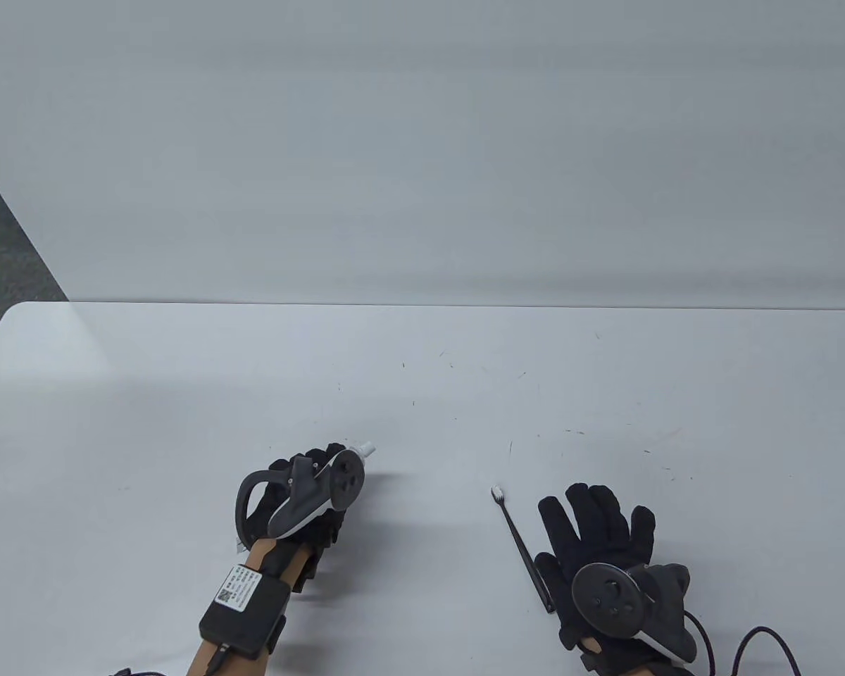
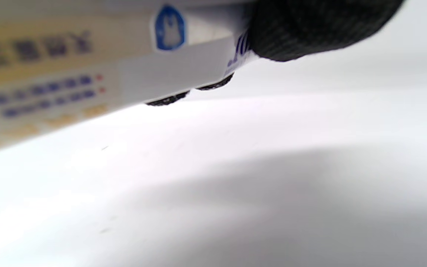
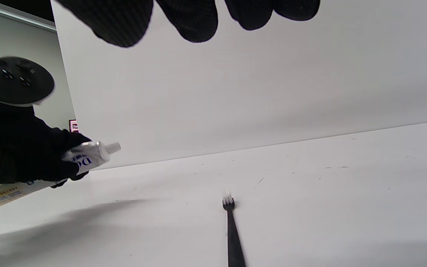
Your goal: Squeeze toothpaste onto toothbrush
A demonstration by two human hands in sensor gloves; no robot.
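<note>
My left hand (image 1: 324, 468) grips a white toothpaste tube (image 3: 87, 157) and holds it above the table, its white nozzle end (image 1: 366, 447) pointing up and to the right. The tube's printed body fills the top left of the left wrist view (image 2: 87, 74), with a gloved finger (image 2: 310, 26) wrapped around it. A black toothbrush (image 1: 521, 542) with white bristles (image 1: 496, 491) lies on the table, also in the right wrist view (image 3: 232, 230). My right hand (image 1: 598, 528) is open with fingers spread, just right of the brush handle, holding nothing. Its fingertips (image 3: 191, 18) hang above the table.
The white table (image 1: 422, 394) ends at a far edge against a pale wall (image 1: 422, 176). Its left corner (image 1: 21, 313) is rounded, with dark floor beyond. A black cable (image 1: 760, 641) loops at the bottom right.
</note>
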